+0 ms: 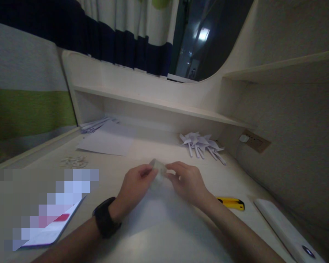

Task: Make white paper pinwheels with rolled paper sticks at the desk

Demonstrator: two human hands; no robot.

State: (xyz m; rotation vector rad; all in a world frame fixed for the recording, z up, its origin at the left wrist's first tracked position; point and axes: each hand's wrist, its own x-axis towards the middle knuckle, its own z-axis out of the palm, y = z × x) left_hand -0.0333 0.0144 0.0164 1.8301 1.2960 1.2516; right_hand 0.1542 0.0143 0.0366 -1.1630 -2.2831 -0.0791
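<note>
Between my hands is a small pale, translucent thing, blurred, that looks like a roll of clear tape (159,170). My left hand (138,182), with a black watch (107,218) on its wrist, pinches it between thumb and fingers. At the roll's right edge, my right hand (188,182) has its thumb and fingertips closed on it; whether a strip is lifted is too blurred to tell. Below the hands a white paper sheet (146,215) lies flat on the desk.
Several paper pinwheels (199,142) lie at the back right. Rolled paper sticks (95,125) and paper sheets (108,138) are at the back left, near small white pieces (74,162). A tablet (48,233) lies left, a yellow cutter (233,203) and a white case (282,226) right.
</note>
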